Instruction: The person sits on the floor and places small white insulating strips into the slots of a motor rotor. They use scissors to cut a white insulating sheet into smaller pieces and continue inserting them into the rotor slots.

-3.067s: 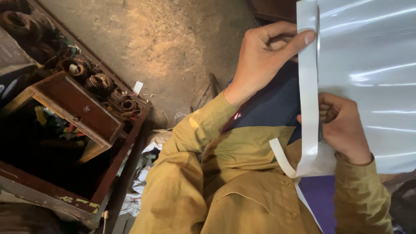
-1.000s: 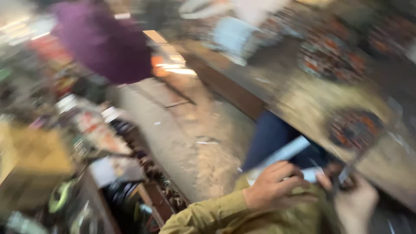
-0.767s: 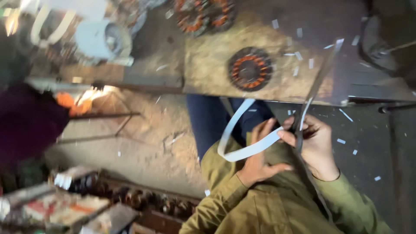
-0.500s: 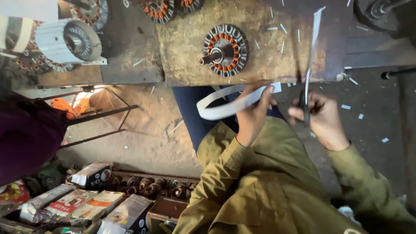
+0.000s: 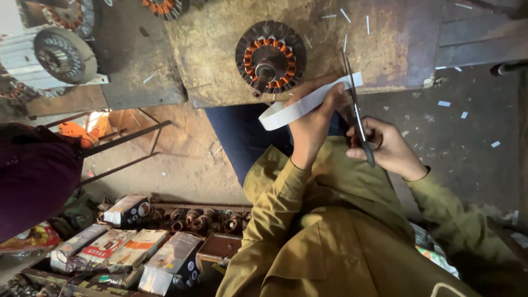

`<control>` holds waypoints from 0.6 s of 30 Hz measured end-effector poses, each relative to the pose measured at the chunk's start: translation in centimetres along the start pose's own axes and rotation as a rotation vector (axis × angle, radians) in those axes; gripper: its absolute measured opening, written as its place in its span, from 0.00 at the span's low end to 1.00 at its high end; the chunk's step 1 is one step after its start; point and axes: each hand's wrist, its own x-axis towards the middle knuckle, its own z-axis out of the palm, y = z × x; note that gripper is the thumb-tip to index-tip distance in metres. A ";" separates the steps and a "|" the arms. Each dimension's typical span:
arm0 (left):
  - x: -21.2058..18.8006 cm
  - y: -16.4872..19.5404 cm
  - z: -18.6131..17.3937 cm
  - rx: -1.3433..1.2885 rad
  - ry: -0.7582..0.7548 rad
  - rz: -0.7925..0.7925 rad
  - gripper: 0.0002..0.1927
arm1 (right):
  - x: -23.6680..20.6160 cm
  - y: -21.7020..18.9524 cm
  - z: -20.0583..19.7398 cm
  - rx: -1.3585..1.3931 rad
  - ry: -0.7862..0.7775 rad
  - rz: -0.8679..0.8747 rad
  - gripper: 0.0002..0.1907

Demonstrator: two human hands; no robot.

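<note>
Pinching a thin white strip (image 5: 300, 107) just below the copper-wound stator (image 5: 270, 53), the left hand (image 5: 313, 124) is gripping it near the blades; the right hand (image 5: 388, 146) is clasping scissors (image 5: 356, 118). Light, floppy stuff, probably best held close to the cut.

The left hand (image 5: 311, 124) pinches a curled white strip (image 5: 300, 107) of paper-like sheet, while the right hand (image 5: 388, 146) grips scissors (image 5: 355, 110) whose blades meet the strip's end. Just beyond, a motor stator (image 5: 270, 52) with copper windings sits on a worn workbench (image 5: 220, 49). Small cartons (image 5: 137, 247) lie lower left.
</note>
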 end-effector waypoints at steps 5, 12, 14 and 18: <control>-0.2 0.2 -0.2 0.040 0.007 -0.016 0.11 | -0.4 -0.7 -0.9 -0.135 0.008 -0.039 0.22; -0.4 0.4 -0.1 -0.053 -0.035 0.006 0.12 | -0.8 0.7 -1.5 -0.145 0.009 -0.009 0.19; -0.2 0.5 -0.1 -0.052 -0.042 0.013 0.12 | -0.9 1.1 -1.5 -0.160 0.022 -0.033 0.15; -0.4 0.8 -0.1 -0.078 -0.062 0.014 0.13 | -1.3 0.7 -1.2 -0.128 0.001 0.017 0.19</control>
